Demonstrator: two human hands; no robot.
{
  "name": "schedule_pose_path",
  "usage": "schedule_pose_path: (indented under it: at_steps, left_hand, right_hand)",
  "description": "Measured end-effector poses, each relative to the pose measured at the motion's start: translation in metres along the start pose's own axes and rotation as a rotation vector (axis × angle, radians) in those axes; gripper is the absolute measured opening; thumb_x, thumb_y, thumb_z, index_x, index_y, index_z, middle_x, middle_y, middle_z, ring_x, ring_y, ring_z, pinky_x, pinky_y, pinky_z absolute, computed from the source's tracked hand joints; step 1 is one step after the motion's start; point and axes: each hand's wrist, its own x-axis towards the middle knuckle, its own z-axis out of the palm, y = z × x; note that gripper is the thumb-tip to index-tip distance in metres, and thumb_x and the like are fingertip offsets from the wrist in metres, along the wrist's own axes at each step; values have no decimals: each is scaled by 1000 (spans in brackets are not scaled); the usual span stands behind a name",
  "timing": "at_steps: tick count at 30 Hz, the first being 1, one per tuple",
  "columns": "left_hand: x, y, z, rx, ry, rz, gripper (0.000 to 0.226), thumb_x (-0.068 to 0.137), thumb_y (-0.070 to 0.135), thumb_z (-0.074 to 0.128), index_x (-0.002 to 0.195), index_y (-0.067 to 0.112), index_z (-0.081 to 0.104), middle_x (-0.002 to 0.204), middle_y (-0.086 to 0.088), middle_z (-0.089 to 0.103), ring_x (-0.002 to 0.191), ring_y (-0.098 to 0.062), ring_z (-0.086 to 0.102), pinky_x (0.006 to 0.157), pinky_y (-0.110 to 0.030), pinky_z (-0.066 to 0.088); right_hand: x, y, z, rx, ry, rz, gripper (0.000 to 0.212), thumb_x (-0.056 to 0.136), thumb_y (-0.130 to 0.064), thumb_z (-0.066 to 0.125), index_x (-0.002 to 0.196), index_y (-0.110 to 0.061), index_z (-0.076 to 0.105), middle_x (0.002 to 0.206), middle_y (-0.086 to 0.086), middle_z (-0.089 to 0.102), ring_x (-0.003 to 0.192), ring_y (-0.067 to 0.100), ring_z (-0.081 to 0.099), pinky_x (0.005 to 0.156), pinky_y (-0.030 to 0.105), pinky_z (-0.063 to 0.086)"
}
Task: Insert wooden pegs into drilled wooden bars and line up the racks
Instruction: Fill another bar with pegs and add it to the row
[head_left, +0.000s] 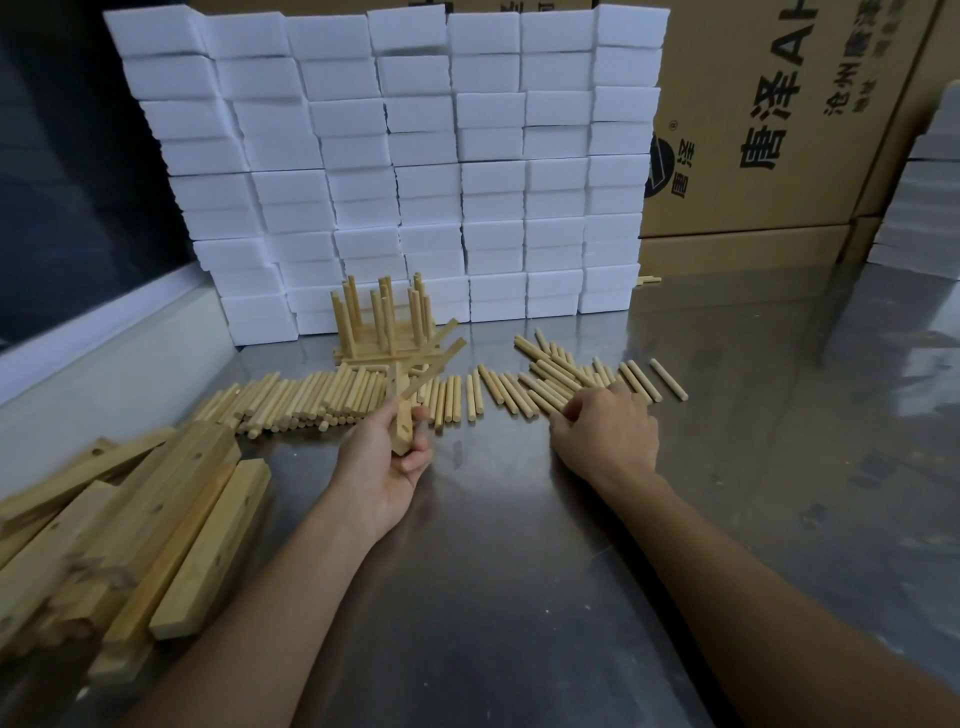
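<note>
Over the steel tabletop (519, 519), my left hand (387, 467) grips a drilled bar (402, 415) with pegs already in it, tilted up. My right hand (605, 431) fingers curl onto loose pegs (550, 384), picking one; next I'd judge it needs aligning with an open hole.

Pale tan pegs (311, 395), white foam blocks (415, 145) (brown cartons (779, 130), black print).

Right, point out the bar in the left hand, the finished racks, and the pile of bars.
bar (402, 434): head view, lower drilled end.
finished racks (384, 325): head view, upright pegs.
pile of bars (171, 514): head view, top bar.
</note>
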Motion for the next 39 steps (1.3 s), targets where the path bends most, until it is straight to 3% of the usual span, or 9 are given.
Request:
schedule_pose_path:
  at_steps: [6, 9, 12, 15, 19, 23, 26, 30, 39]
  left_hand:
    - [1, 0, -3, -8, -22, -16, 29, 106, 29, 38, 115, 5, 52, 66, -2, 49, 39, -6, 35, 28, -17, 24]
    - [-1, 1, -3, -2, -67, -24, 30, 106, 33, 37, 104, 9, 55, 57, 2, 41, 39, -6, 33, 27, -18, 23]
    - [-3, 1, -2, 27, -77, -10, 33, 105, 35, 38, 87, 12, 53, 53, 2, 37, 38, -8, 35, 27, -18, 22]
    - [-5, 1, -2, 44, -74, 2, 36, 105, 37, 39, 82, 12, 51, 52, 2, 37, 40, -9, 37, 28, -18, 23]
    - [-5, 2, -2, 23, -80, -4, 39, 106, 37, 36, 80, 12, 49, 51, 1, 39, 39, -9, 37, 28, -17, 23]
    - [-5, 1, -1, 9, -68, -10, 41, 106, 39, 33, 80, 11, 47, 51, 0, 40, 38, -9, 37, 27, -17, 22]
    - [-5, 0, 0, 22, -51, -2, 43, 106, 41, 33, 78, 12, 46, 50, -1, 39, 37, -10, 36, 27, -18, 21]
    - [-6, -1, 0, 61, -43, 23, 48, 106, 44, 30, 74, 12, 46, 47, -1, 36, 35, -11, 35, 27, -19, 17]
    - [-5, -1, 0, 97, -34, 30, 47, 106, 46, 29, 78, 12, 47, 45, -1, 33, 34, -12, 34, 27, -18, 16]
  right_hand:
    - [0, 0, 2, 118, 94, -48, 16, 94, -29, 60, 91, -15, 69, 92, 3, 65, 86, 20, 60, 85, 41, 53]
    - [0, -1, 1, 419, 144, -59, 10, 95, -29, 63, 94, -19, 66, 78, -9, 65, 72, 8, 61, 70, 27, 53]
    - [-4, -5, -2, 744, 173, -73, 5, 92, -27, 70, 94, -23, 67, 78, -12, 67, 73, 4, 65, 64, 13, 51]
    - [-8, -10, -6, 995, 106, -56, 8, 92, -20, 70, 88, -27, 70, 79, -4, 74, 78, 11, 71, 70, 21, 59]
    - [-10, -15, -12, 1202, -68, 23, 17, 98, -12, 60, 94, -25, 70, 81, -6, 77, 67, 2, 68, 58, 12, 51]
    - [-11, -16, -12, 1311, -136, 102, 14, 94, -18, 66, 98, -9, 75, 83, 0, 78, 68, 5, 71, 55, 14, 52]
    - [-10, -17, -13, 1359, -136, 158, 23, 92, -28, 70, 97, -6, 74, 88, 1, 78, 75, 10, 74, 54, 15, 52]
    - [-9, -19, -15, 1481, -230, 198, 27, 95, -27, 66, 103, -2, 71, 90, 9, 77, 66, 10, 70, 53, 18, 52]
    - [-16, -32, -17, 1518, -352, 153, 32, 102, -21, 54, 101, 7, 69, 93, 15, 77, 73, 13, 71, 68, 24, 57]
